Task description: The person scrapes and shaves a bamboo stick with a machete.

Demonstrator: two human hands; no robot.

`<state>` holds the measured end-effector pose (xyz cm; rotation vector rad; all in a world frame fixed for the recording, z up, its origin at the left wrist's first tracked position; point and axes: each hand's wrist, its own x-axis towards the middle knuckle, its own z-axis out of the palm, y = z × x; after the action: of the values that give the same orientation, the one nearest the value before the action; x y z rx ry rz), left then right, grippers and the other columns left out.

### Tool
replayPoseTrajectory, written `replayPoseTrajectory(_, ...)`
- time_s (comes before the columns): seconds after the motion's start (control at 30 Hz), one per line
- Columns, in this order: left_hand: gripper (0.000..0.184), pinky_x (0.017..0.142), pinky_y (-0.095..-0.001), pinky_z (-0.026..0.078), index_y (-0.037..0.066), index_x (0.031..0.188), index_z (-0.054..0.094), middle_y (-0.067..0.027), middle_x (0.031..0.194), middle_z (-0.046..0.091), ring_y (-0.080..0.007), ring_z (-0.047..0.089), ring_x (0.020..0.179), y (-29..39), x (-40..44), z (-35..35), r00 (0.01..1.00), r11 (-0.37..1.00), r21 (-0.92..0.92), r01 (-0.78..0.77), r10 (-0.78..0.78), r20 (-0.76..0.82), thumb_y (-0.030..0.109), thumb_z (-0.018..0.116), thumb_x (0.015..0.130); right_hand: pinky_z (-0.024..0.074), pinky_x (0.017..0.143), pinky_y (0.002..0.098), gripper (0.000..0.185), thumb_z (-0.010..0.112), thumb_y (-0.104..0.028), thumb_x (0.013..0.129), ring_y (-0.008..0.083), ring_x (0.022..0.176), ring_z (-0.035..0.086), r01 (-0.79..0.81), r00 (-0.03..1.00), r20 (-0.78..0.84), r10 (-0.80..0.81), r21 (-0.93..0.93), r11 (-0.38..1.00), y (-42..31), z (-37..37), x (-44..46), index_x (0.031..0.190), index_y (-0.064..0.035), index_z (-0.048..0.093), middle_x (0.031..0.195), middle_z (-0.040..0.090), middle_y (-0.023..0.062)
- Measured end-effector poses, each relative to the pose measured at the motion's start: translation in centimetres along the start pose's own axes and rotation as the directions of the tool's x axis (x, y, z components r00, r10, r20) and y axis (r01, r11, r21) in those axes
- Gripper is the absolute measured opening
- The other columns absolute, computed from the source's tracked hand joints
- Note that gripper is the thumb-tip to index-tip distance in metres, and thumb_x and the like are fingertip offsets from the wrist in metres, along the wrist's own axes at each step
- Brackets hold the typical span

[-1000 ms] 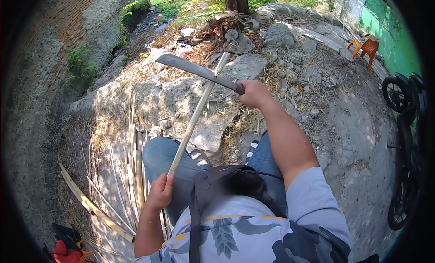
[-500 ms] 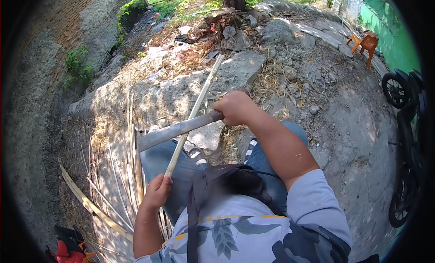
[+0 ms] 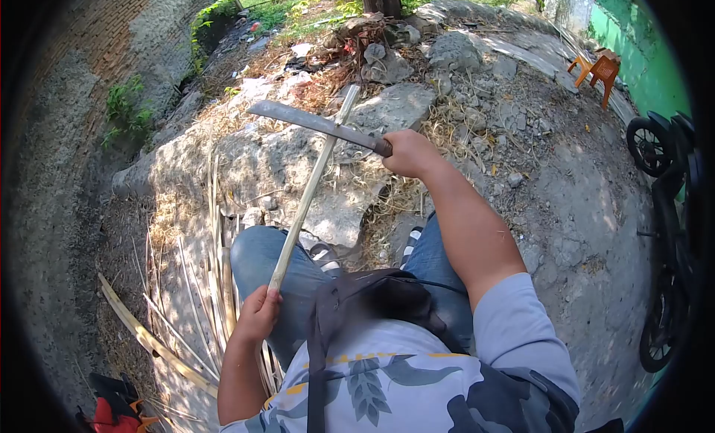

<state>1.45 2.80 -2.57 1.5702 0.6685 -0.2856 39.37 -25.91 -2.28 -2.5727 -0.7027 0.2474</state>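
Note:
My left hand (image 3: pixel 258 314) is closed around the lower end of a long, pale bamboo strip (image 3: pixel 307 202), which slants up and away over my left knee. In my right hand (image 3: pixel 411 154) is the dark handle of a machete (image 3: pixel 316 122), gripped in a fist. Its grey blade points left and lies across the upper part of the strip, seemingly against it. Both hands are in the head view, the right one farther forward than the left.
Several long split bamboo pieces (image 3: pixel 216 284) lie on the ground at my left. Ahead is a concrete slab (image 3: pixel 387 112) with rubble and dry shavings. An orange chair (image 3: pixel 605 74) and a motorcycle (image 3: pixel 666 209) stand at the right, a rough wall (image 3: pixel 56 172) at the left.
The machete has moved forward and up along the strip, from near my knees to near its far end. My right arm has stretched out; my left hand has barely shifted.

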Motion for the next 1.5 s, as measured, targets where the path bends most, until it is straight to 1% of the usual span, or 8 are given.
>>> replayPoseTrajectory(0.27,0.030,0.047,-0.0247,0.031,0.009,0.095,0.057,0.0062,0.063,0.043,-0.0056,0.038,0.051,0.5,-0.1,0.2,1.000,0.999,0.038,0.022,-0.021,-0.008,0.033,0.052,0.113,0.0579,0.082,0.0464,0.025,0.071,-0.020,0.078,0.0318,0.093,0.075,0.465,0.877,0.290,-0.383,-0.310,0.829,-6.1,1.1,-2.4,0.102,-0.0189,0.074,0.095,0.076,0.0099)
replayPoseTrajectory(0.37,0.030,0.047,-0.0243,0.032,0.009,0.094,0.057,0.0063,0.064,0.044,-0.0053,0.039,0.052,-0.4,-0.2,-0.5,0.998,0.997,0.058,-0.053,0.053,0.017,0.032,0.054,0.112,0.0574,0.075,0.0494,0.016,0.073,-0.022,0.075,0.0342,0.085,0.073,0.491,0.862,0.009,-0.507,-0.265,0.830,-2.9,1.3,-1.5,0.090,-0.0171,0.069,0.085,0.074,0.0078)
replayPoseTrajectory(0.5,0.029,0.048,-0.0238,0.033,0.010,0.094,0.057,0.0061,0.066,0.046,-0.0049,0.040,0.053,-1.3,0.6,0.1,0.975,0.942,0.270,-0.201,0.218,-0.035,0.032,0.055,0.112,0.0572,0.080,0.0511,0.019,0.073,-0.023,0.078,0.0362,0.091,0.073,-0.098,0.992,-0.081,0.098,0.008,0.995,0.3,-1.0,0.1,0.096,-0.0158,0.072,0.093,0.076,0.0136)
replayPoseTrajectory(0.6,0.029,0.048,-0.0240,0.032,0.010,0.094,0.057,0.0060,0.066,0.045,-0.0050,0.040,0.053,0.1,0.3,-0.2,1.000,0.998,0.059,-0.014,0.013,0.024,0.033,0.054,0.112,0.0583,0.088,0.0475,0.027,0.069,-0.021,0.083,0.0317,0.104,0.073,-0.131,0.991,0.006,0.134,-0.179,0.975,-0.8,-1.4,-0.7,0.109,-0.0174,0.074,0.106,0.077,0.0123)
replayPoseTrajectory(0.73,0.031,0.047,-0.0246,0.031,0.009,0.095,0.057,0.0064,0.064,0.042,-0.0052,0.037,0.051,0.0,-0.3,-0.2,1.000,1.000,-0.014,0.014,-0.013,0.028,0.034,0.052,0.113,0.0584,0.088,0.0478,0.026,0.069,-0.021,0.082,0.0338,0.102,0.073,-0.050,0.997,0.053,0.049,0.014,0.999,-1.2,-1.8,-1.0,0.107,-0.0160,0.075,0.105,0.076,0.0128)
replayPoseTrajectory(1.03,0.032,0.047,-0.0250,0.032,0.007,0.097,0.058,0.0059,0.063,0.042,-0.0057,0.037,0.051,0.1,-0.2,-0.1,1.000,0.999,0.035,-0.008,0.008,0.005,0.035,0.053,0.113,0.0582,0.080,0.0481,0.023,0.072,-0.019,0.074,0.0314,0.093,0.074,0.447,0.888,0.245,-0.388,-0.271,0.853,-5.2,-0.1,-2.7,0.097,-0.0189,0.074,0.092,0.075,0.0079)
replayPoseTrajectory(1.17,0.029,0.049,-0.0249,0.033,0.008,0.096,0.058,0.0057,0.065,0.044,-0.0057,0.038,0.053,-1.0,0.4,0.4,0.988,0.958,0.253,-0.132,0.147,-0.044,0.032,0.054,0.112,0.0572,0.078,0.0498,0.021,0.070,-0.021,0.077,0.0383,0.088,0.072,-0.072,0.994,0.098,0.052,0.208,0.975,3.4,0.1,1.7,0.097,-0.0150,0.074,0.091,0.075,0.0153)
replayPoseTrajectory(1.5,0.029,0.048,-0.0247,0.031,0.009,0.098,0.057,0.0056,0.064,0.041,-0.0057,0.037,0.053,0.1,0.0,-0.1,1.000,1.000,-0.018,0.002,-0.002,0.013,0.033,0.051,0.113,0.0571,0.089,0.0498,0.026,0.068,-0.020,0.080,0.0344,0.102,0.072,0.101,0.992,0.068,-0.103,0.029,0.994,0.2,-0.3,0.0,0.105,-0.0176,0.075,0.103,0.076,0.0139)
